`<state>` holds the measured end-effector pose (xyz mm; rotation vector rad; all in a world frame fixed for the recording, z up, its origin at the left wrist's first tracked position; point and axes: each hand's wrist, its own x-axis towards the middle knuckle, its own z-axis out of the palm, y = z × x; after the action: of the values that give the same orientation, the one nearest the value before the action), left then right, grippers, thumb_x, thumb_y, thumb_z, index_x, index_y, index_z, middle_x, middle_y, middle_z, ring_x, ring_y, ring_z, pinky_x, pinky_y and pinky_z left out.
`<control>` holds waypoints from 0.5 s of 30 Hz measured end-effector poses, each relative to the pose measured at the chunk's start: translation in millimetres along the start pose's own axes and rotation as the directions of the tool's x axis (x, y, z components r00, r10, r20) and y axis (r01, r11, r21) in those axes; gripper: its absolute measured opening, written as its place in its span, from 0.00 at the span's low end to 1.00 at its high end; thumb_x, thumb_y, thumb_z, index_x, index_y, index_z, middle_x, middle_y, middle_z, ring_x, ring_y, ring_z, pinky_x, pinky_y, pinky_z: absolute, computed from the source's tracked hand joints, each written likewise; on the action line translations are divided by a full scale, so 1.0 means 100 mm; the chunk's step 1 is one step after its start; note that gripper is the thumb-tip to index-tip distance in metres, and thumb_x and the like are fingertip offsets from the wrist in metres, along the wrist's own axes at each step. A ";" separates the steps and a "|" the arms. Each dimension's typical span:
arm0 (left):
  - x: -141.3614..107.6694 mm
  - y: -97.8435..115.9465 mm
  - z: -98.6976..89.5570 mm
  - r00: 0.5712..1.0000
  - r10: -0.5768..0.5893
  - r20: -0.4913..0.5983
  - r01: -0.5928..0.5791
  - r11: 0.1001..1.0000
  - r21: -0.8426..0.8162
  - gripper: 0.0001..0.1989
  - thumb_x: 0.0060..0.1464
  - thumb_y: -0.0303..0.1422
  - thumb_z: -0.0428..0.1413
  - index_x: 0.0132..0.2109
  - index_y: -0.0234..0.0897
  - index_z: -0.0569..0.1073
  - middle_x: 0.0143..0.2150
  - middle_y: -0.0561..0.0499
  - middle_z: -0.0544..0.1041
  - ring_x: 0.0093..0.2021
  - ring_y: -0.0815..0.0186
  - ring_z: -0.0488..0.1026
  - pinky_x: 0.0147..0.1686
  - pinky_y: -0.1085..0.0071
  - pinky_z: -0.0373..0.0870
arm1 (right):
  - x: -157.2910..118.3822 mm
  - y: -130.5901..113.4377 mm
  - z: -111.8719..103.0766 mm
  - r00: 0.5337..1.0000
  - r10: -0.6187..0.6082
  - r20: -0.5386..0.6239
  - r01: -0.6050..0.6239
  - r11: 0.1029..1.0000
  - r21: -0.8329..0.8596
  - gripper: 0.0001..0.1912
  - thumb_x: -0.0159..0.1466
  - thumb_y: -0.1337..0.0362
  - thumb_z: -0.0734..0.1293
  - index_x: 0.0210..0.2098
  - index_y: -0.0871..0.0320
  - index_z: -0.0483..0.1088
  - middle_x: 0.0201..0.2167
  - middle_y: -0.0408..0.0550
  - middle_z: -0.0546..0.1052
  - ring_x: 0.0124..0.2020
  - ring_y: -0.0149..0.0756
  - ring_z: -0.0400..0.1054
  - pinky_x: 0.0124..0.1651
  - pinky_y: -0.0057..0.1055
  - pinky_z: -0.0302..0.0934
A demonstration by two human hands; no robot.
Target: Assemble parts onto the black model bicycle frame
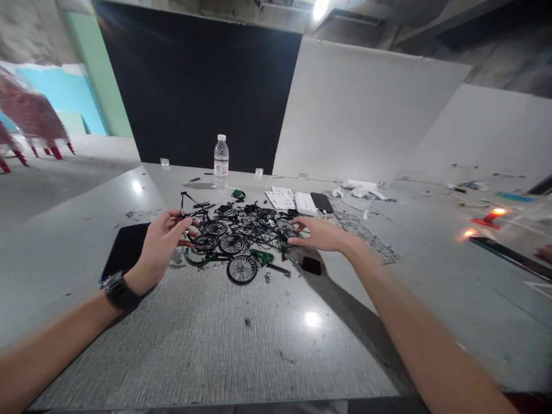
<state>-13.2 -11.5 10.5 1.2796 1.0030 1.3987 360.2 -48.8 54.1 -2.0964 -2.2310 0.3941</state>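
Our right hand, loosely spread, reaches the right side of small bicycle parts heaped between the table's near and far edges; our left hand is at their left side, and we cannot tell whether it grips any.

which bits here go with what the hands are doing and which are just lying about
Seem to belong, lying around the left hand and right hand:
- spoked wheels
- green parts
- printed sheets, perhaps

Probably just lying about:
- water bottle
- flat dark slab beside the left wrist
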 end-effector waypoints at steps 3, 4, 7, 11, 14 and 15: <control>0.00 0.01 0.01 1.000 0.000 -0.004 0.000 1.000 0.004 0.19 0.49 0.42 0.66 0.42 0.37 0.70 0.38 0.49 0.78 0.31 0.65 0.76 0.24 0.72 0.75 | 0.03 -0.02 0.05 0.998 -0.025 -0.051 0.023 0.999 -0.041 0.39 0.62 0.38 0.65 0.64 0.57 0.68 0.56 0.60 0.78 0.52 0.55 0.74 0.50 0.49 0.68; -0.01 0.01 0.01 1.000 0.000 -0.005 0.000 1.000 0.006 0.19 0.49 0.42 0.66 0.42 0.38 0.70 0.38 0.49 0.78 0.31 0.65 0.76 0.24 0.72 0.75 | 0.04 -0.02 0.04 0.998 -0.032 -0.046 0.029 0.998 -0.054 0.37 0.62 0.39 0.65 0.62 0.57 0.70 0.56 0.59 0.78 0.52 0.55 0.74 0.51 0.49 0.68; -0.01 0.02 0.01 1.000 0.002 -0.004 -0.002 1.000 0.007 0.19 0.49 0.42 0.66 0.43 0.38 0.70 0.37 0.50 0.77 0.31 0.65 0.76 0.24 0.72 0.75 | 0.01 0.05 -0.02 1.000 -0.027 0.017 0.028 0.998 -0.064 0.32 0.61 0.43 0.68 0.58 0.54 0.75 0.57 0.55 0.78 0.53 0.55 0.74 0.51 0.48 0.68; -0.01 0.01 0.01 1.000 0.017 -0.009 -0.017 1.000 0.015 0.18 0.49 0.42 0.66 0.42 0.38 0.71 0.36 0.51 0.76 0.31 0.65 0.76 0.24 0.73 0.75 | -0.05 0.20 -0.20 0.997 0.011 -0.071 -0.014 0.999 -0.044 0.24 0.66 0.46 0.63 0.50 0.53 0.80 0.52 0.54 0.81 0.48 0.52 0.76 0.48 0.47 0.70; 0.00 0.00 0.01 1.000 0.022 -0.017 -0.022 1.000 0.021 0.18 0.49 0.42 0.66 0.42 0.38 0.72 0.37 0.50 0.77 0.31 0.65 0.76 0.23 0.73 0.75 | -0.07 0.31 -0.28 0.958 0.078 -0.276 -0.093 0.995 -0.043 0.24 0.68 0.49 0.60 0.51 0.55 0.79 0.49 0.56 0.82 0.45 0.52 0.76 0.44 0.45 0.70; 0.00 0.00 0.01 1.000 0.021 -0.016 -0.021 1.000 0.020 0.18 0.49 0.43 0.66 0.42 0.38 0.72 0.37 0.50 0.77 0.31 0.65 0.76 0.24 0.72 0.75 | -0.07 0.33 -0.28 0.952 0.088 -0.294 -0.106 0.993 -0.046 0.24 0.68 0.49 0.60 0.51 0.55 0.79 0.48 0.56 0.82 0.44 0.51 0.76 0.43 0.45 0.70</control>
<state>-12.4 -11.5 10.2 1.2991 1.0194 1.4200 399.3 -50.0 74.7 -2.1362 -2.0029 0.0160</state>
